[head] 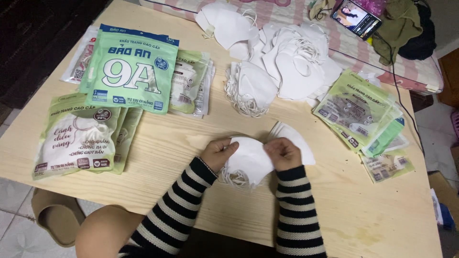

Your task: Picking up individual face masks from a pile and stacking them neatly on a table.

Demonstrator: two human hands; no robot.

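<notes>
I hold a small stack of white folded cloth face masks [248, 160] in the middle of the frame, low on the pale wooden table [334, 200]. My left hand [218, 153] pinches the left edge, fingers closed on it. My right hand [285, 153] grips the right edge the same way. The thin white ear loops [234, 177] hang loose under the stack. I think they could tangle, or the stack could slide apart if my pinch goes soft.

Above my hands sits a big pile of loose white masks [282, 62]. Green and white mask packets [76, 136] lie at the left. A flat green packet [129, 67] is at the upper left. More green packets [358, 112] fan out at the right. A phone with a lit screen [356, 16] leans at the top right.
</notes>
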